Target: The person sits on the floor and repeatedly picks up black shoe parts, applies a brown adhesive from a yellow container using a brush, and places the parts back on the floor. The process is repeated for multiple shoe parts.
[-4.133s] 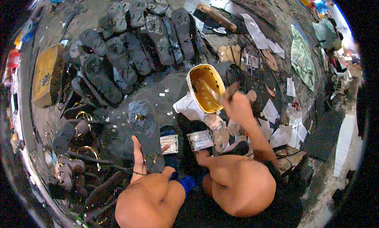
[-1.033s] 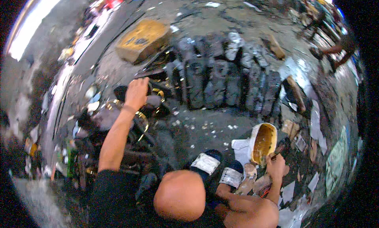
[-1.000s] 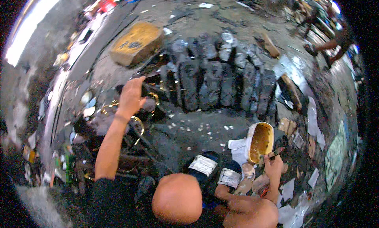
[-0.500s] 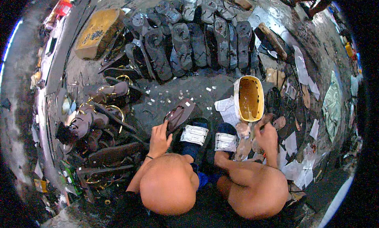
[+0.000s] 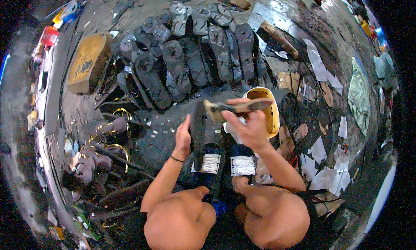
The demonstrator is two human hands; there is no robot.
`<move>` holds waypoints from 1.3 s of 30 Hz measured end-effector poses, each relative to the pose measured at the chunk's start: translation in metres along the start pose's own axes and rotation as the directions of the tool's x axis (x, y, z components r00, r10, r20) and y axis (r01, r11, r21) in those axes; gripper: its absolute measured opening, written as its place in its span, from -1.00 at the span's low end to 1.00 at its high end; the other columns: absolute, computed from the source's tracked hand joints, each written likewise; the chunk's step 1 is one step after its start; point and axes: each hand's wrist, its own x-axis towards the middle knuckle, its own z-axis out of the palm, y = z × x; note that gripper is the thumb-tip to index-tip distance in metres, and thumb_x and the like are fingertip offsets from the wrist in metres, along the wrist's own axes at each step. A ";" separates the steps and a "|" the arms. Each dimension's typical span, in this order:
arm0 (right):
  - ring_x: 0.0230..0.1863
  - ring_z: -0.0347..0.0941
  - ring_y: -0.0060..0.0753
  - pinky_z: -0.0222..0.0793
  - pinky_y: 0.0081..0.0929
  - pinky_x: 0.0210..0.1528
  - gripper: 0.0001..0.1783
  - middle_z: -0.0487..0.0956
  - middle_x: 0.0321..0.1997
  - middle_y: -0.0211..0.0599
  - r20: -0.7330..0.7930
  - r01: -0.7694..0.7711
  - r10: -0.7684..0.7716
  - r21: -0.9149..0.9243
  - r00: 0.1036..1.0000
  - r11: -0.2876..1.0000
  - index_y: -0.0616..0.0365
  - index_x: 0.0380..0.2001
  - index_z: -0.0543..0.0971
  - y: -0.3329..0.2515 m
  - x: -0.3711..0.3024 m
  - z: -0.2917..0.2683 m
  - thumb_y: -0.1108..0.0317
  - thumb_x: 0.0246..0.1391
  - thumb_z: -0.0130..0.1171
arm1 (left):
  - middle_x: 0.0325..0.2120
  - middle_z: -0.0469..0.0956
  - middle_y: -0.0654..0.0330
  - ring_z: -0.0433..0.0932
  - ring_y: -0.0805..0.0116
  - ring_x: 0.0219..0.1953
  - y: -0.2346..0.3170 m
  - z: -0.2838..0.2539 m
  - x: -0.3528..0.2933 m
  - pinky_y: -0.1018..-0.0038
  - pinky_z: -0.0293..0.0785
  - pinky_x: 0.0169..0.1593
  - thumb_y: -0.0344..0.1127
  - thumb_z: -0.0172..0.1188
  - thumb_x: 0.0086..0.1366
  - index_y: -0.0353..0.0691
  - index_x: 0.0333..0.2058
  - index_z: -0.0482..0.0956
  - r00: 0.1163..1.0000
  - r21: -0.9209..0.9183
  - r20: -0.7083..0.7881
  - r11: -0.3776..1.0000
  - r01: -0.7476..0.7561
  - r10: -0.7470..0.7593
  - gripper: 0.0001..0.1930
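My left hand (image 5: 183, 139) holds a dark flip-flop (image 5: 198, 135) upright on its edge, with the palm and fingers along one side. My right hand (image 5: 250, 129) grips a long worn tool (image 5: 215, 110), tan at its near-left end and dark in the middle. Motion blurs the tool, and its exact kind does not show. Its left end is close to the top of the flip-flop; I cannot tell whether they touch. Behind my right hand stands a yellow-white plastic container (image 5: 274, 118) with an open top. Beneath my hands are my feet in slides with white straps (image 5: 243, 165).
Rows of dark sandal-shaped forms (image 5: 175, 64) stand at the far side. Purple-brown sandals with gold trim (image 5: 93, 161) pile up on the left. A yellowish block (image 5: 89, 61) lies far left, a wooden piece (image 5: 278, 38) far right. Paper scraps (image 5: 318, 150) litter the right.
My left hand has tipped the flip-flop from lying flat onto its edge. My right hand has risen from beside the container, bringing the tool left towards the flip-flop. The view has shifted slightly.
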 end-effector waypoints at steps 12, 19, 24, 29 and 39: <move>-0.12 0.61 -0.06 0.50 -0.25 -0.09 -0.81 0.67 -0.21 -0.17 0.014 0.363 -0.373 -0.265 0.928 0.893 0.13 -0.25 0.62 -0.020 0.023 0.014 0.31 0.09 0.33 | -0.10 0.61 0.16 0.63 0.28 -0.18 0.019 0.065 -0.036 0.32 0.59 -0.08 0.05 -0.18 0.52 -0.24 0.06 0.51 0.992 -0.029 -0.104 0.997 -0.071 0.068 -0.50; -0.15 0.61 -0.09 0.46 -0.26 -0.04 -0.81 0.67 -0.20 -0.17 -0.100 0.211 -0.227 -0.151 0.969 0.966 0.18 -0.23 0.62 -0.028 0.021 0.011 0.31 0.15 0.29 | -0.16 0.63 0.15 0.64 0.31 -0.22 0.027 0.074 -0.033 0.38 0.59 -0.09 0.09 -0.12 0.50 -0.28 0.04 0.51 0.961 -0.151 -0.131 0.954 -0.261 0.242 -0.48; -0.23 0.53 -0.52 0.45 -0.51 -0.14 -0.71 0.64 -0.21 -0.36 0.263 -0.434 0.360 0.336 0.895 0.836 0.18 -0.09 0.62 -0.019 -0.016 0.030 0.25 0.19 0.29 | -0.13 0.62 0.14 0.62 0.37 -0.22 0.020 0.016 -0.016 0.40 0.58 -0.11 0.21 -0.14 0.47 -0.30 0.03 0.51 0.981 0.262 -0.160 0.963 -0.062 0.107 -0.38; -0.19 0.54 -0.53 0.42 -0.48 -0.25 -0.76 0.65 -0.16 -0.42 0.130 -0.426 0.485 0.700 0.865 0.573 0.09 -0.12 0.59 -0.002 0.013 -0.021 0.20 0.27 0.19 | 0.11 0.50 0.06 0.57 0.14 0.01 0.004 -0.002 -0.082 0.24 0.56 0.01 0.47 -0.33 0.36 -0.22 0.26 0.36 0.961 -0.323 0.019 0.908 0.267 -0.275 -0.11; -0.17 0.58 -0.36 0.45 -0.46 -0.08 -0.82 0.66 -0.19 -0.23 0.121 0.164 -0.140 -0.210 0.983 0.964 0.22 -0.24 0.62 -0.005 -0.010 0.038 0.33 0.18 0.25 | -0.28 0.62 0.20 0.61 0.36 -0.29 0.071 0.053 -0.020 0.40 0.59 -0.18 0.34 0.01 0.33 -0.21 -0.02 0.52 0.984 -0.280 -0.067 0.944 -0.175 0.163 -0.34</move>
